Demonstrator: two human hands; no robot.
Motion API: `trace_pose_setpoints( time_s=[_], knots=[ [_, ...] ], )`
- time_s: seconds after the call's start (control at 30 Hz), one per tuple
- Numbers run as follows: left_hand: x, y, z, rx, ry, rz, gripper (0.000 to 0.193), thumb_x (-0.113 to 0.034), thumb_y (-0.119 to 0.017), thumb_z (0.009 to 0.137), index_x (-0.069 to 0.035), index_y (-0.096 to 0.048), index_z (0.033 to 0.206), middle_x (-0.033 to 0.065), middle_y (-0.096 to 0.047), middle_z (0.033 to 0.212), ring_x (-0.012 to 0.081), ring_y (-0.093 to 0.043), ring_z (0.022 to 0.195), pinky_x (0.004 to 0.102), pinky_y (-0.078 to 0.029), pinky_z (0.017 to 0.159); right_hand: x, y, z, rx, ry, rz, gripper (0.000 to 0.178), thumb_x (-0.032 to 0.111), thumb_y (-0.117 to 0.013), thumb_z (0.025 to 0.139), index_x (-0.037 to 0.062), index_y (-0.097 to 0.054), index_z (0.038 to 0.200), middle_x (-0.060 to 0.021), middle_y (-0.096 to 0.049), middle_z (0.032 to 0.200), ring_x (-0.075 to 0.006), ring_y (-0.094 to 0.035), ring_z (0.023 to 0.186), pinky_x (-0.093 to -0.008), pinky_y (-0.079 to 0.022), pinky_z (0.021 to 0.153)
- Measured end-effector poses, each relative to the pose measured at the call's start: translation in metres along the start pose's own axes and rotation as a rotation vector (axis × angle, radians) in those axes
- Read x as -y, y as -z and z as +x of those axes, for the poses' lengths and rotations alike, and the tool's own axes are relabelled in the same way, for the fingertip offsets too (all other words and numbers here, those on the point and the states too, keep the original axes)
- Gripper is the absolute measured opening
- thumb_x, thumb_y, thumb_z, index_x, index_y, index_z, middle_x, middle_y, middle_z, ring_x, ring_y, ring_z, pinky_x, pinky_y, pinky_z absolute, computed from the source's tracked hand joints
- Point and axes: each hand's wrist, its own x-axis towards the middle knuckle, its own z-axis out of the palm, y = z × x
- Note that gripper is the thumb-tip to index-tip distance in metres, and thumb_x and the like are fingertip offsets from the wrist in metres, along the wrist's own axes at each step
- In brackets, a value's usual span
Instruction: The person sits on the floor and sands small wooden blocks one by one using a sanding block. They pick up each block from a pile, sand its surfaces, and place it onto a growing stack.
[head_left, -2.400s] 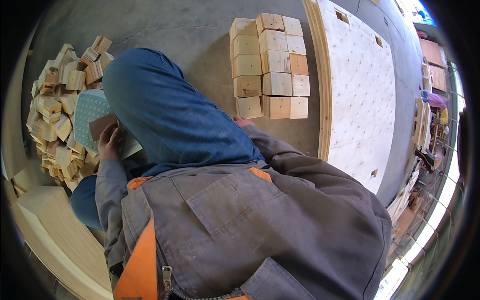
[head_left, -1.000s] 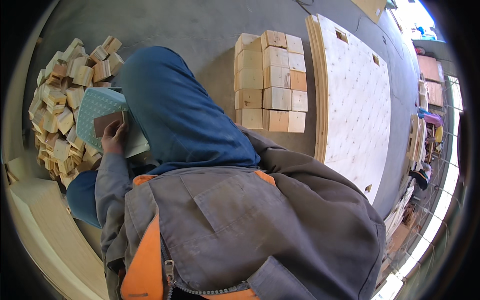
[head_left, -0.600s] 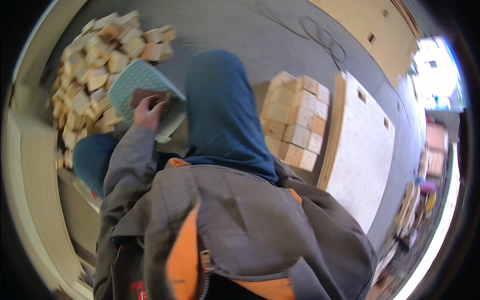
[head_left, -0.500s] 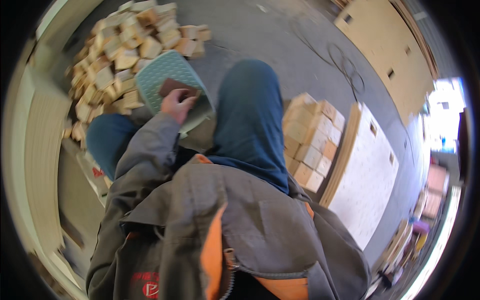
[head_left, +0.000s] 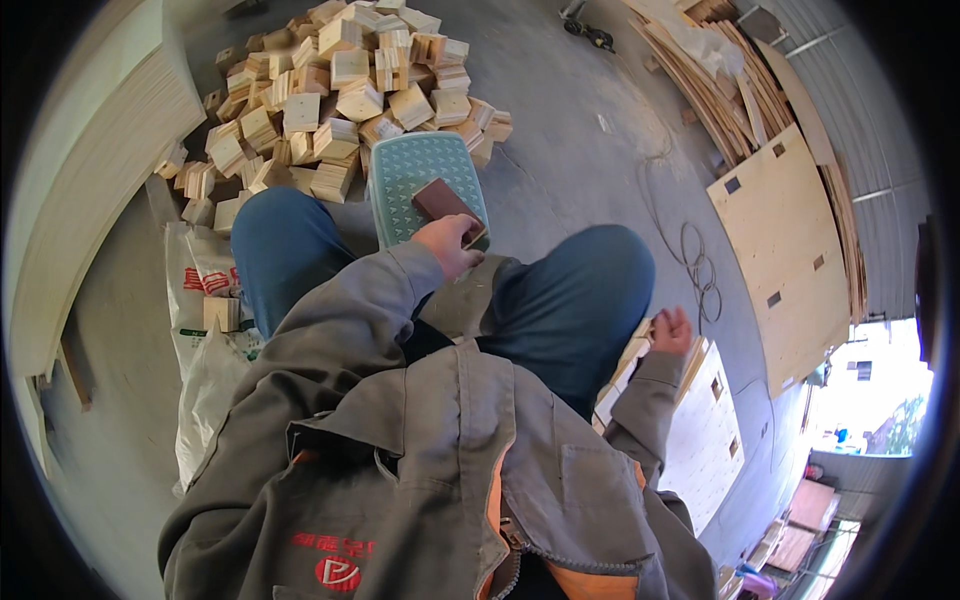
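My left hand (head_left: 450,243) is closed round a flat reddish-brown sanding block (head_left: 437,200), which rests over the top of a light-blue plastic stool (head_left: 403,165) between my knees. The stool's top has a raised pattern. Out to the right, beyond my right knee, my right hand (head_left: 673,331) has its fingers loosely bent and apart, with nothing visible in it. Just beside that hand stands a stack of wooden blocks (head_left: 612,388), mostly hidden by my knee and sleeve.
A heap of loose wooden blocks (head_left: 350,68) lies behind the stool. White sacks (head_left: 205,375), with one block (head_left: 221,313) on them, lie left. Stacked boards (head_left: 130,130) line the far left. Panels (head_left: 712,440) lie right; a cable (head_left: 700,270) loops on the floor.
My right hand has come into view at the right, by the stacked blocks. The view has shifted, and my knees stand wider apart. The left hand still holds the sanding block over the stool.
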Motion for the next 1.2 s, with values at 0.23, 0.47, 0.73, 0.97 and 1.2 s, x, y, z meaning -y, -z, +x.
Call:
trace_pose_setpoints(
  time_s=[0.23, 0.47, 0.73, 0.97, 1.2],
  knots=[
    [0.004, 0.012, -0.006, 0.011, -0.048, 0.072, 0.055, -0.024, -0.085, 0.085, -0.001, -0.066, 0.131, 0.0199, -0.071, 0.118, 0.0342, -0.071, 0.110, 0.0410, -0.057, 0.095, 0.205, -0.139, -0.018, 0.322, 0.362, 0.271, 0.061, 0.006, -0.079, 0.091, 0.0033, -0.057, 0.147, -0.0132, -0.070, 0.129, -0.0141, -0.066, 0.099, -0.0283, -0.056, 0.087],
    [0.026, 0.005, -0.007, 0.008, -0.011, 0.106, 0.055, -0.028, -0.084, 0.083, -0.006, -0.066, 0.131, 0.0170, -0.070, 0.122, 0.0361, -0.070, 0.113, 0.0429, -0.056, 0.097, 0.170, -0.305, -0.074, 0.739, 0.599, -0.182, 0.079, 0.024, -0.087, 0.080, 0.0066, -0.055, 0.150, -0.0207, -0.060, 0.145, -0.0339, -0.064, 0.121, -0.0469, -0.053, 0.102],
    [0.041, 0.028, -0.008, -0.303, 0.203, 0.050, 0.052, -0.022, -0.083, 0.086, -0.005, -0.065, 0.132, 0.0161, -0.068, 0.124, 0.0326, -0.071, 0.106, 0.0411, -0.058, 0.091, 0.127, -0.360, -0.107, 0.910, 0.484, -0.501, 0.090, 0.038, -0.085, 0.083, 0.0100, -0.045, 0.158, -0.0238, -0.046, 0.158, -0.0425, -0.047, 0.144, -0.0552, -0.039, 0.116],
    [0.042, 0.032, 0.010, -0.495, 0.206, -0.107, 0.054, -0.009, -0.082, 0.086, -0.002, -0.063, 0.135, 0.0143, -0.063, 0.126, 0.0246, -0.070, 0.103, 0.0356, -0.059, 0.085, 0.147, -0.366, -0.113, 0.920, 0.452, -0.530, 0.092, 0.031, -0.088, 0.080, 0.0109, -0.045, 0.159, -0.0224, -0.046, 0.158, -0.0422, -0.045, 0.144, -0.0542, -0.037, 0.117],
    [0.075, 0.062, 0.037, -0.762, 0.265, -0.286, 0.057, -0.008, -0.084, 0.083, -0.001, -0.061, 0.135, 0.0123, -0.058, 0.128, 0.0216, -0.066, 0.101, 0.0349, -0.059, 0.084, 0.142, -0.371, -0.115, 0.933, 0.455, -0.551, 0.087, 0.022, -0.085, 0.078, 0.0091, -0.049, 0.156, -0.0214, -0.051, 0.153, -0.0412, -0.050, 0.138, -0.0526, -0.041, 0.115]
  ],
)
